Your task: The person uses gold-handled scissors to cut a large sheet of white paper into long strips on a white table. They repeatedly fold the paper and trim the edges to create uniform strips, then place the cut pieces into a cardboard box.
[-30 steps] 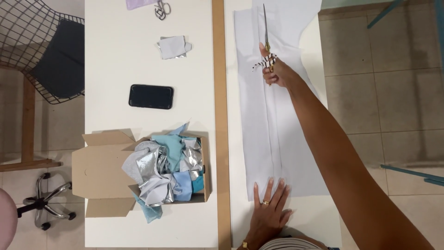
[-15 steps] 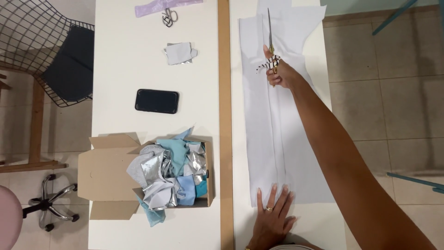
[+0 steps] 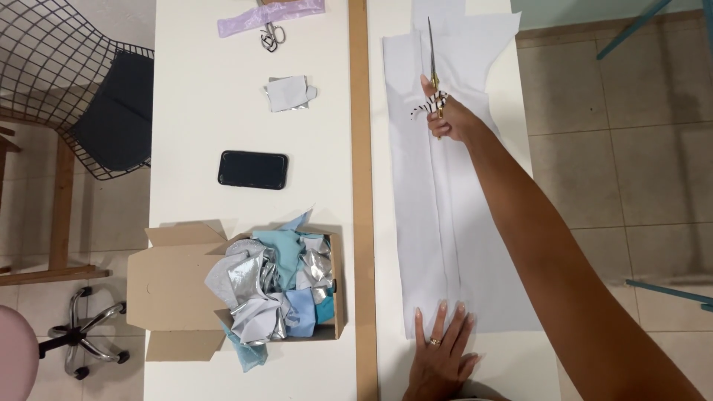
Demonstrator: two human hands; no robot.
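Cutting lengthwise along the long pale lilac-white fabric panel (image 3: 445,223), lying flat on the right-hand white tabletop (image 3: 535,371). Right hand (image 3: 445,119) closed through the handles of the long gold-bladed scissors with striped grips (image 3: 431,74), blades pointing away, near the far end of the panel. Left hand (image 3: 440,353) spread flat, fingers wide, pinning the near hem. Risking a wandering cut: arm at full stretch, pinning hand well apart from the blades, so cloth possibly shifting or bunching ahead of the tips. Risking also the loose cut strip sliding toward the floor edge. Sitting well apart on the left table: black smartphone (image 3: 252,169), open cardboard box of blue and silver scraps (image 3: 245,293).
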